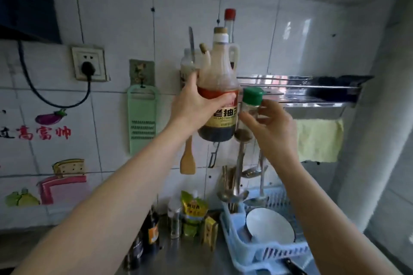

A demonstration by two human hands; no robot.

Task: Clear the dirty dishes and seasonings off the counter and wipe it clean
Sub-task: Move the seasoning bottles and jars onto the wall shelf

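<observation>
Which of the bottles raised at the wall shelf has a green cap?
The small clear shaker bottle held in the right hand. The large soy sauce bottle in the left hand has a tan cap; the thin bottle behind has a red one.

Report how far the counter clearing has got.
Done: a white bowl sits in the blue dish rack. In hand: the left hand grips a soy sauce bottle and the right hand a green-capped shaker, both raised by the metal wall shelf. Left: several seasoning packs and bottles stand on the counter; the yellow cloth hangs unused, so wiping looks not started.
</observation>
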